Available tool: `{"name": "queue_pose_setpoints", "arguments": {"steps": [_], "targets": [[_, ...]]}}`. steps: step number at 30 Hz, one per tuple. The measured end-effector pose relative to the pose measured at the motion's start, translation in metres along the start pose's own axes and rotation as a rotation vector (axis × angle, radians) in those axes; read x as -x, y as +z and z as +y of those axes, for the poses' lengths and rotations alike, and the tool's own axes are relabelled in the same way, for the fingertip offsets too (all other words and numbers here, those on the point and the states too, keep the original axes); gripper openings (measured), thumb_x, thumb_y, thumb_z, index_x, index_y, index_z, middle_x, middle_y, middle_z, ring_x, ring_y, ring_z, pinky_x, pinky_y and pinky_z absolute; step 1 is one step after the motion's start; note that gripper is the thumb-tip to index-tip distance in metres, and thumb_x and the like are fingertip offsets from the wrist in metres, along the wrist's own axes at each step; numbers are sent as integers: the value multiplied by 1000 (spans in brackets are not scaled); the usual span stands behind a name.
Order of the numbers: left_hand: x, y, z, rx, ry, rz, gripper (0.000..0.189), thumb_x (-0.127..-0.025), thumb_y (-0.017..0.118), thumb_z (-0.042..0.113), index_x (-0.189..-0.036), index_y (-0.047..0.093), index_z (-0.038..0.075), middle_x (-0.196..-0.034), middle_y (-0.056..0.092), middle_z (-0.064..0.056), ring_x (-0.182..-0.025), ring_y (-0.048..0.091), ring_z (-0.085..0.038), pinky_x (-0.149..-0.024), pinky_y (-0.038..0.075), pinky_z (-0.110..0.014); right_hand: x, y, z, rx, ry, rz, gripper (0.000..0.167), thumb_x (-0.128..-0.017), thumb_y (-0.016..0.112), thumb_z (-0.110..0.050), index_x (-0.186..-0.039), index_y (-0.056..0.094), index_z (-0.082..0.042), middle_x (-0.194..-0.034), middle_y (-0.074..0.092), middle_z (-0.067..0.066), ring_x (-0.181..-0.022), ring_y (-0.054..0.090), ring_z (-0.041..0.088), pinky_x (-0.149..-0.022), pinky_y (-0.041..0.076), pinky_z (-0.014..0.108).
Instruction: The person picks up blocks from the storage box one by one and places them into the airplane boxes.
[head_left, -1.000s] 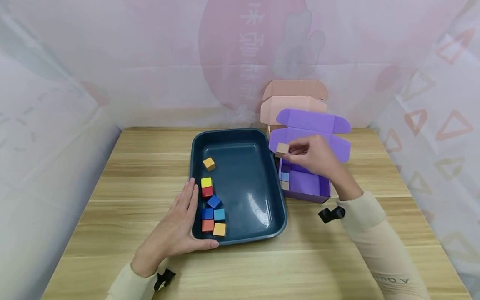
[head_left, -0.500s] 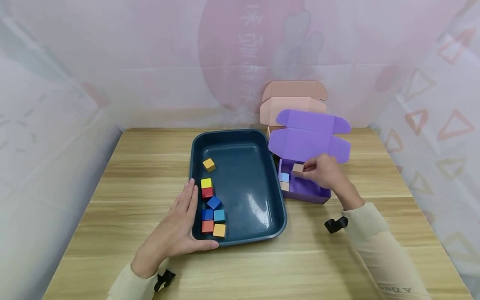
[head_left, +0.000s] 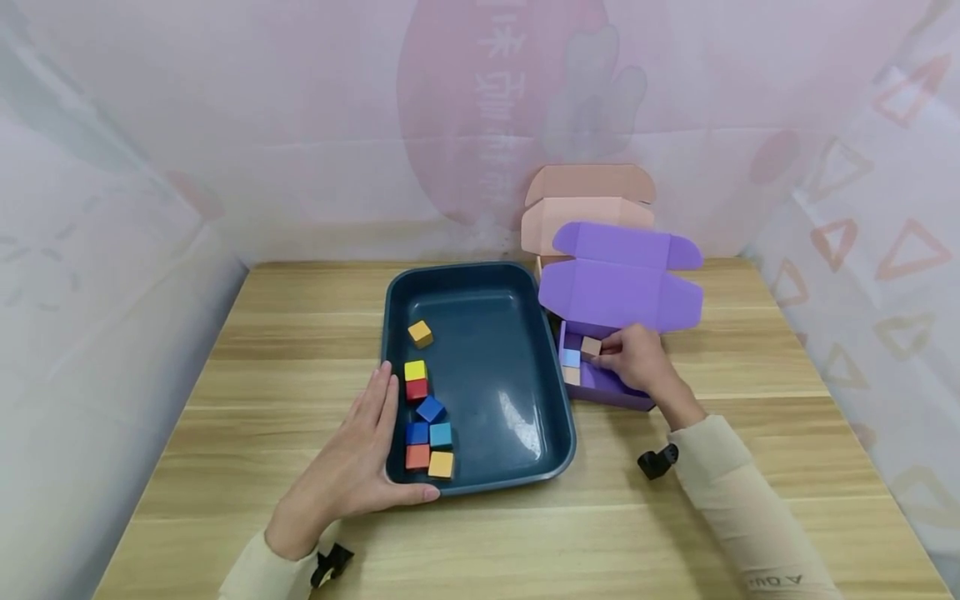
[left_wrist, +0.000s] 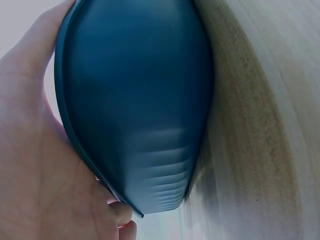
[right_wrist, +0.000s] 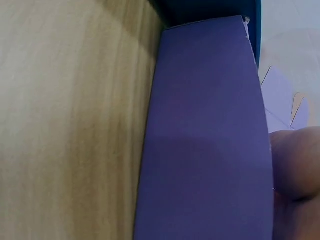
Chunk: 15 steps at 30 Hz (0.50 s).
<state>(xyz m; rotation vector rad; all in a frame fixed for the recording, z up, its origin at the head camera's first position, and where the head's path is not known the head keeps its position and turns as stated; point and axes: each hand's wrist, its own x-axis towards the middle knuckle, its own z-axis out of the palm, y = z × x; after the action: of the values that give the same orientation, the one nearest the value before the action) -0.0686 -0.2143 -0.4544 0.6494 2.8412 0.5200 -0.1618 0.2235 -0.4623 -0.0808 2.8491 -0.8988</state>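
Observation:
My right hand (head_left: 637,360) pinches a plain wooden cube (head_left: 591,347) inside the open purple cardboard box (head_left: 611,396). Left of that cube, along the box's side wall, sit a light blue cube (head_left: 571,358) and another wood-coloured cube (head_left: 572,376). In the right wrist view the box's front wall (right_wrist: 205,125) fills the middle and hides the cube. My left hand (head_left: 352,458) rests with straight fingers against the near left corner of the dark teal tray (head_left: 558,450), thumb along the front rim. The left wrist view shows the palm (left_wrist: 30,150) against the tray's outer wall (left_wrist: 135,90).
Several coloured cubes lie along the tray's left side, among them a yellow cube (head_left: 415,370), a red cube (head_left: 417,389) and an orange-yellow cube (head_left: 421,333). A peach cardboard box (head_left: 588,212) stands open behind the purple one. A patterned curtain (head_left: 337,125) backs the wooden table (head_left: 300,333).
My right hand has lowered the wooden cube from over the purple box's left edge into the box, beside the light blue cube. My left hand has stayed at the tray.

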Motion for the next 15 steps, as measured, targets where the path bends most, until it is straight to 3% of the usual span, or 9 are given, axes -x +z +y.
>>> {"name": "queue_pose_setpoints", "arguments": {"steps": [8,15], "targets": [[1,-1,1,7,-13,-9,151,-67,70,93,-170,2,6,-180,-7,-13,-167,4,-36,-130,22,-65,3,7,-2,42,-30,81,21,-93,80,-11,-106,81,6,-103,80,22,-108,75,41,-93,58,56],[1,-2,1,13,-6,-11,151,-67,71,92,-170,2,5,-180,-6,-13,-166,5,-37,-130,22,-65,8,0,-10,61,-26,21,22,-92,81,-9,-106,80,9,-101,80,25,-94,78,35,-88,62,53]]}}
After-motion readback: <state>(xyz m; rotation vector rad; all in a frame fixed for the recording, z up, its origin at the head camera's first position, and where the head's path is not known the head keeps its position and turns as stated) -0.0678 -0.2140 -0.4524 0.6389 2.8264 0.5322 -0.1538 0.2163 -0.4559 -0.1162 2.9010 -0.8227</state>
